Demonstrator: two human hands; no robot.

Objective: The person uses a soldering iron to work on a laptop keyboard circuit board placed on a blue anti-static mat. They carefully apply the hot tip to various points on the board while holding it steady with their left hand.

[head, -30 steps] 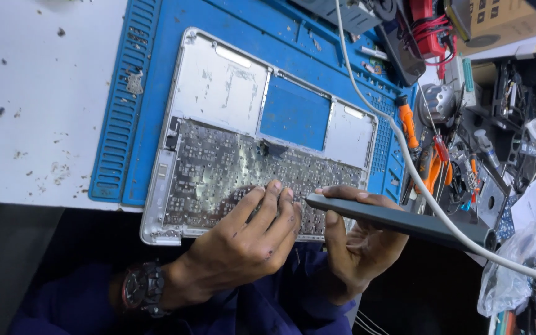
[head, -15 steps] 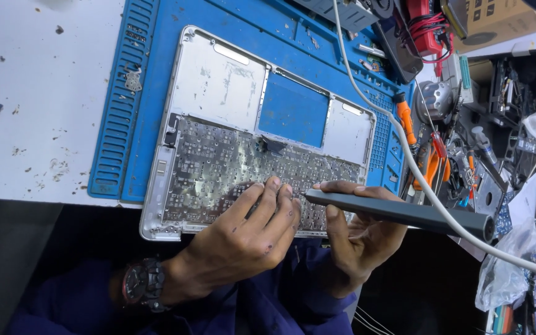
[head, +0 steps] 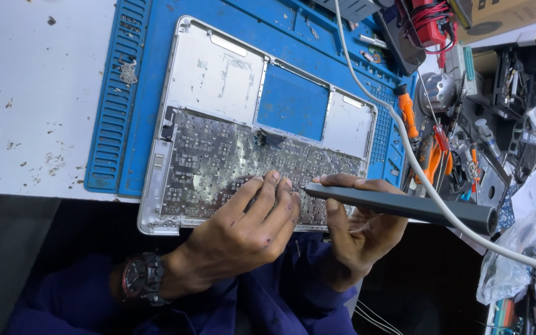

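Head view: the left hand rests flat, fingers extended and holding nothing, on the laptop case directly beneath it. The right hand grips a grey electric screwdriver, its tip just beside the left fingertips. A blue mat lies beyond both hands.

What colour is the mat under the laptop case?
Blue: the mat under the silver laptop case shows clearly in the head view.

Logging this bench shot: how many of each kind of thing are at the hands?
Hands: 2, left hand and right hand
Grey pen-shaped power tool: 1
Opened laptop case: 1
Blue work mat: 1
Wristwatch: 1
Total: 6
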